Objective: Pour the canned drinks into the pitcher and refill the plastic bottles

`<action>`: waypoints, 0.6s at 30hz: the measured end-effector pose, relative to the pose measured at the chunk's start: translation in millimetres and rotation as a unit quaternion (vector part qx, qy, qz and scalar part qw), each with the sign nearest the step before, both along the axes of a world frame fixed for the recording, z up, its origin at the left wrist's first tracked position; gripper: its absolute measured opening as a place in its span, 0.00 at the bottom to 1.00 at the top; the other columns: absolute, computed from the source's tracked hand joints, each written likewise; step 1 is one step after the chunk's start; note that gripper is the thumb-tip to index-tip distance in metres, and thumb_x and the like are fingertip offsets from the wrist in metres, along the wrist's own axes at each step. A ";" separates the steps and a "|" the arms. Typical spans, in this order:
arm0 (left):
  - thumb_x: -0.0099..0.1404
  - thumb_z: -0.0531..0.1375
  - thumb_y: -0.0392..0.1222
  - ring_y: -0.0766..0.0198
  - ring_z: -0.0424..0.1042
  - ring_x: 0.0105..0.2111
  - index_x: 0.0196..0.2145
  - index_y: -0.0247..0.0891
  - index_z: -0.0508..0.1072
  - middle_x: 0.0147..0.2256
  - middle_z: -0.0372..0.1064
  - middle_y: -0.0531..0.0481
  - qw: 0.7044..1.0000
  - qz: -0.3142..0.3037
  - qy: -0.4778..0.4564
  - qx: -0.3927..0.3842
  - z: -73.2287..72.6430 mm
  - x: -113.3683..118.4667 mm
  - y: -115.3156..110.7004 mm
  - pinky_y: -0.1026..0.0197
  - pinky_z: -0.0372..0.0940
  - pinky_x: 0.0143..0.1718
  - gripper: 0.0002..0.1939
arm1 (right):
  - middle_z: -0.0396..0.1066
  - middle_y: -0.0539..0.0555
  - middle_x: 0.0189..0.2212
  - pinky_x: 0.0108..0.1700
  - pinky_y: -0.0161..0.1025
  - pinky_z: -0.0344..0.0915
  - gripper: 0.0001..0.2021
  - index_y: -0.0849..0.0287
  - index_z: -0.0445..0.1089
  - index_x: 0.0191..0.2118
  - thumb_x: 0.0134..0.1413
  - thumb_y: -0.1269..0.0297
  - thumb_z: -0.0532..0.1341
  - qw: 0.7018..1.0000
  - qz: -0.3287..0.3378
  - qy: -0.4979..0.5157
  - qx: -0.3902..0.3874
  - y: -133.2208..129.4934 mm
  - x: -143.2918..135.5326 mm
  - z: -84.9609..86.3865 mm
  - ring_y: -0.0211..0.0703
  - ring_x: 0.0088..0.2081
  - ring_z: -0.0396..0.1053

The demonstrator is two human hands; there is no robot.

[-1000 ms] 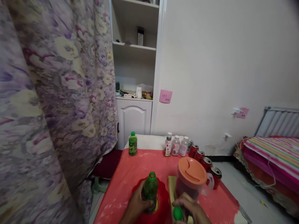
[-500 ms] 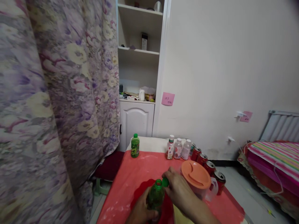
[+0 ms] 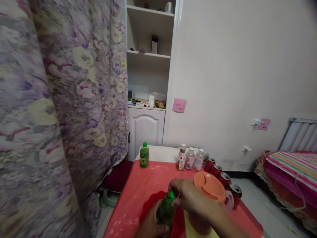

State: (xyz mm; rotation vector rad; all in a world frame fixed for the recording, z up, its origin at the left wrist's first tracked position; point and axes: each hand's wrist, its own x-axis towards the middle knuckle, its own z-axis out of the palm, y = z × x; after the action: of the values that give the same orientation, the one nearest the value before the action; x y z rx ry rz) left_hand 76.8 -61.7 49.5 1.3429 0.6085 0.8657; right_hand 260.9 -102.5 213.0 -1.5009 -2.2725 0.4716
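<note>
Near the front of the table, my left hand (image 3: 151, 220) is wrapped round a green plastic bottle (image 3: 165, 210), which stands roughly upright with a slight tilt. My right hand (image 3: 189, 195) reaches across from the right, its fingers closed on the green bottle cap (image 3: 170, 195) at the bottle's mouth. Whether the cap is threaded on, I cannot tell. Just beyond my right hand is a clear pitcher with an orange lid (image 3: 209, 186), partly covered by the hand and forearm. Something yellow and flat (image 3: 192, 228) lies below my right wrist.
Another green bottle (image 3: 144, 156) stands at the table's far left. Several small bottles with white caps (image 3: 190, 159) and a row of red cans (image 3: 224, 180) line the far right. A red cloth (image 3: 128, 206) covers the table. A floral curtain (image 3: 74, 99) hangs at left.
My right hand has brought the cap left from beside the bottle onto its mouth. My left hand keeps its hold on the bottle. The view has shifted slightly.
</note>
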 end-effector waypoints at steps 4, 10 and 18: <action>0.37 0.69 0.36 0.62 0.64 0.33 0.50 0.38 0.71 0.33 0.69 0.55 1.000 0.001 -0.002 0.003 -0.7 0.9 0.3 0.62 0.57 0.34 0.38 | 0.76 0.51 0.39 0.36 0.33 0.59 0.13 0.57 0.75 0.41 0.46 0.72 0.70 0.998 0.052 -0.040 0.010 7.7 -0.3 9.9 0.40 0.37 0.70; 0.36 0.67 0.33 0.64 0.62 0.31 0.50 0.38 0.71 0.31 0.68 0.57 1.000 0.005 0.009 0.001 3.1 0.1 -2.0 0.63 0.55 0.33 0.38 | 0.74 0.50 0.38 0.34 0.34 0.55 0.11 0.56 0.75 0.39 0.47 0.72 0.69 0.987 0.128 -0.091 0.022 19.6 1.3 12.4 0.40 0.36 0.68; 0.36 0.62 0.29 0.64 0.64 0.31 0.50 0.39 0.71 0.31 0.69 0.57 1.000 0.007 0.008 -0.018 3.6 0.4 -4.1 0.62 0.56 0.32 0.39 | 0.74 0.55 0.42 0.38 0.35 0.62 0.10 0.58 0.74 0.43 0.53 0.70 0.64 0.975 0.168 -0.140 0.039 17.0 2.5 21.2 0.43 0.38 0.71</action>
State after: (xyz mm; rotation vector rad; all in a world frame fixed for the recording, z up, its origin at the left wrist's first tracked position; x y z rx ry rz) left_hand 77.2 -65.8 53.1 1.3151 0.6439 0.8512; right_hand 263.3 -85.6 234.2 -1.2095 -2.7496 0.2681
